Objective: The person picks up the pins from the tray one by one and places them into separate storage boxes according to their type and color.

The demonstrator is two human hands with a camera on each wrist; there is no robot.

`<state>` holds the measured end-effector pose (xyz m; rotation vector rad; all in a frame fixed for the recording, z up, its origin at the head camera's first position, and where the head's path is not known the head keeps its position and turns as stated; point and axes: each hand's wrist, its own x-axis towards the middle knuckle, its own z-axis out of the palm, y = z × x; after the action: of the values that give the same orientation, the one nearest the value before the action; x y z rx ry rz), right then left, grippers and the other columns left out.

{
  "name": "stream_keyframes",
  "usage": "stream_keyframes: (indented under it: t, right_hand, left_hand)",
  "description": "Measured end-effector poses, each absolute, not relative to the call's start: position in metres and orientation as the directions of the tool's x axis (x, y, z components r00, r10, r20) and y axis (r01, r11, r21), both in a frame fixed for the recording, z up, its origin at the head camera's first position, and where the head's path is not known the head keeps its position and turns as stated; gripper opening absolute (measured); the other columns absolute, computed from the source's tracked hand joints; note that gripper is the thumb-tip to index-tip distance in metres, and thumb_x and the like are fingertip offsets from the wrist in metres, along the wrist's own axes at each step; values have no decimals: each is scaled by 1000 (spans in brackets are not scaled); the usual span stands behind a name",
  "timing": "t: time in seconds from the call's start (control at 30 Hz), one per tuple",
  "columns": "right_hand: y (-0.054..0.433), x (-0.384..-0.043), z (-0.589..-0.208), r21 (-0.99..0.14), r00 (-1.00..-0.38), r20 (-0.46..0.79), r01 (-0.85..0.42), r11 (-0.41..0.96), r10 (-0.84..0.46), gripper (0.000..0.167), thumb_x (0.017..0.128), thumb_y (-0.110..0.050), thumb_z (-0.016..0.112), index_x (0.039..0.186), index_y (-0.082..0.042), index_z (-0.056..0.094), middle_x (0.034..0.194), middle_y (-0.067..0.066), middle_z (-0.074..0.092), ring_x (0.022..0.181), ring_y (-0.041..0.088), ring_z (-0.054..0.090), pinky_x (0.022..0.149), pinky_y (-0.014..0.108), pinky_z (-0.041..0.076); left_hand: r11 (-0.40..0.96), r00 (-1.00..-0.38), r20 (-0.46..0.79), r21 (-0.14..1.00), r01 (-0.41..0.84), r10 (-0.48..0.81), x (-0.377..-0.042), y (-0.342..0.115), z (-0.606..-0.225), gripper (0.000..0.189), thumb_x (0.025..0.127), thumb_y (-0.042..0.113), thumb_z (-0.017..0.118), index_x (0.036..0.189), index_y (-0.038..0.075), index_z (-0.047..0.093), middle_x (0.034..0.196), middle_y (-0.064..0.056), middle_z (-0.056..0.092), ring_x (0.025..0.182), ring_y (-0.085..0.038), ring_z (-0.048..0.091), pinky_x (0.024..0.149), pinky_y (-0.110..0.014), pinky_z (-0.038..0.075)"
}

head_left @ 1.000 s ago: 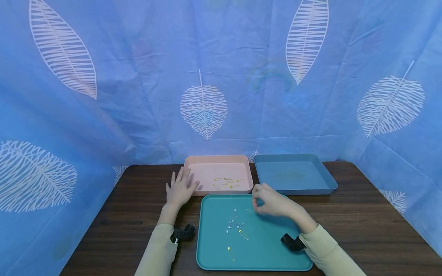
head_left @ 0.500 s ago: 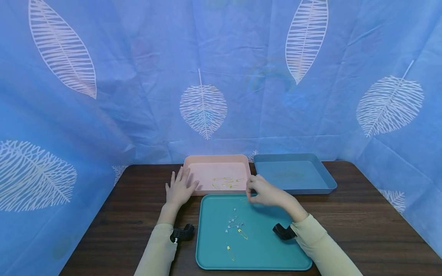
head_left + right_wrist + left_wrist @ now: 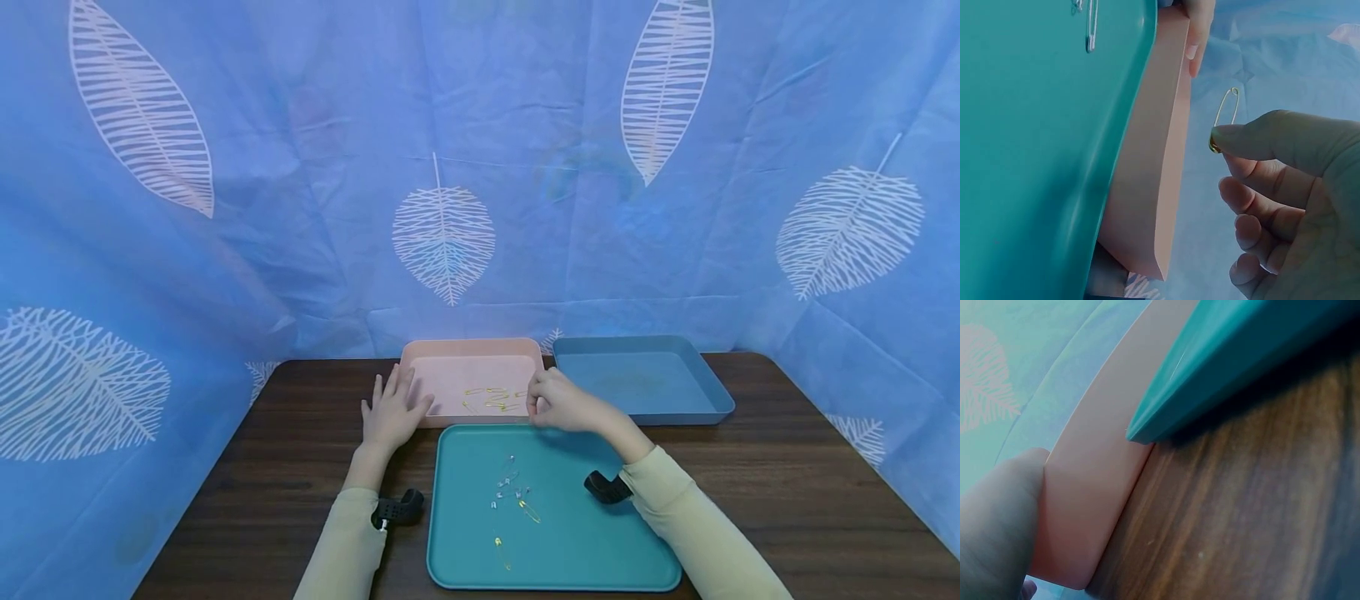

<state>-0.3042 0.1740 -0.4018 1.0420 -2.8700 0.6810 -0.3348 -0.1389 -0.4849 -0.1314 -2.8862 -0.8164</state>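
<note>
My right hand (image 3: 567, 405) pinches a gold safety pin (image 3: 1214, 146) between thumb and index finger, its looped end pointing up in the right wrist view. That hand is at the front right corner of the pink tray (image 3: 472, 367), above the teal tray's far edge. Several gold safety pins (image 3: 497, 396) lie inside the pink tray. My left hand (image 3: 390, 417) rests at the pink tray's left front corner, fingers spread and straight, thumb over the rim. On the teal tray (image 3: 592, 542) are several silver safety pins (image 3: 507, 480) and two gold ones (image 3: 530, 512).
A blue tray (image 3: 637, 379) stands to the right of the pink one. Dark wooden table (image 3: 277, 458) shows on both sides of the trays. Behind it hangs a blue cloth (image 3: 510, 233) with white leaf prints.
My right hand has moved left and away from me, from over the teal tray to the pink tray's front right corner, carrying the gold safety pin. My left hand stays in place.
</note>
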Motion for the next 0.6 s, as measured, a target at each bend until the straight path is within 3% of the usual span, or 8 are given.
stream_keyframes:
  t: [0.23,0.43,0.6]
  right_hand:
    - [169,-316,-402,-382,-761,180,-638,668,-623,20,80,-2,67,66,-14,62,89,2,53,87,19,39,81,36,32]
    - [166,-328,-402,-370,-757,193,-645,669,-624,21,80,-2,67,65,-15,62,88,2,54,88,19,46,99,50,36]
    - [165,-336,-402,-369,-757,187,-645,669,-626,20,82,-3,66,66,-14,63,90,3,56,91,23,51,113,64,26]
  left_hand:
    - [851,-985,165,512,121,41,-335,-139,-486,74,95,57,50,156,24,26,165,-10,16,151,-42,8,110,-76,10]
    - [851,-986,164,513,116,35,-335,-139,-487,75,94,58,51,156,24,26,165,-10,15,151,-42,7,110,-76,10]
    - [849,-987,159,515,115,37,-337,-138,-487,75,94,58,50,156,24,26,165,-9,14,151,-42,6,110,-77,9]
